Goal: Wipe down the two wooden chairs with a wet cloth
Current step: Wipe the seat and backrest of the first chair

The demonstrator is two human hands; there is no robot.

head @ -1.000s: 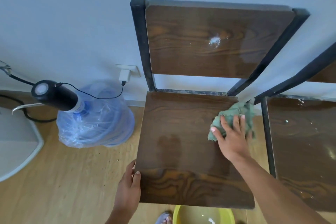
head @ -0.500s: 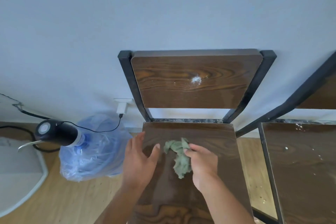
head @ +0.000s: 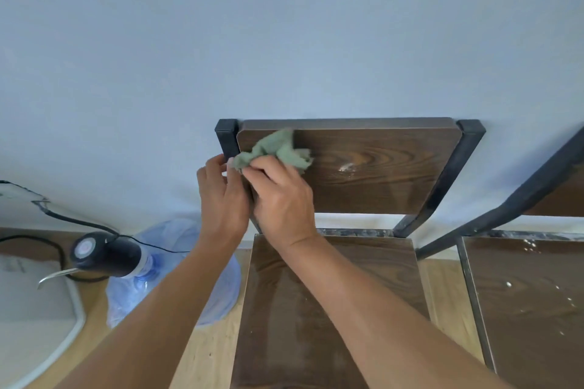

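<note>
A dark wooden chair with a black metal frame stands against the wall; its backrest (head: pixel 379 167) carries a white dusty spot near the middle, and its seat (head: pixel 363 278) looks damp. My right hand (head: pixel 281 196) presses a crumpled green cloth (head: pixel 278 150) against the upper left of the backrest. My left hand (head: pixel 221 193) is beside it at the left frame post, fingers curled and touching the cloth's left edge. A second chair (head: pixel 531 300) at the right has white specks on its seat.
A blue water jug (head: pixel 177 271) with a black pump top (head: pixel 104 254) and cable lies on the wooden floor left of the chair. A white rounded object (head: pixel 34 325) fills the lower left corner. The pale wall is directly behind both chairs.
Both hands rose from the seat to the backrest with the cloth. The right hand was wiping the seat's back right corner a second ago; the view tilted upward.
</note>
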